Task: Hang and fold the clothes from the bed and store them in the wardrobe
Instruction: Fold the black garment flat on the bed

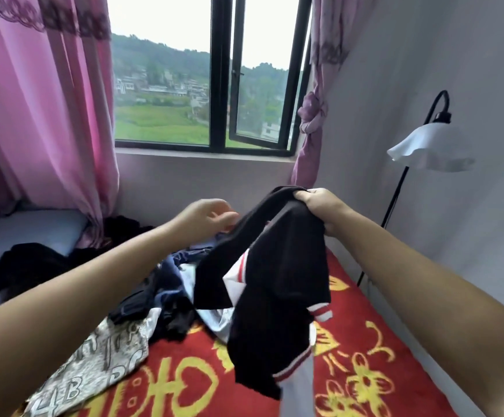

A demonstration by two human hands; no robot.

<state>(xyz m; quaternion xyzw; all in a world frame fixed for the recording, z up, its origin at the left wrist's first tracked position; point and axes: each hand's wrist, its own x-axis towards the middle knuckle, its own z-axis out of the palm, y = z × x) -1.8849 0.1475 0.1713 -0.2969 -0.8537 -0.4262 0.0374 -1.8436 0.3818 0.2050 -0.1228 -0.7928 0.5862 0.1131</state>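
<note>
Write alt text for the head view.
The right hand grips a black garment with red and white trim, lifted above a red bedspread. The left hand reaches toward it, fingers relaxed, over a pile of clothes; a window lies beyond.

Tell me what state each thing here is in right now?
Black garment: lifted, hanging from right hand.
Right hand: grips garment's top.
Left hand: open, reaching for garment.
Clothes pile: unfolded on bed.
Window: one pane ajar.
Right curtain: tied back.
Lamp: off.
</note>
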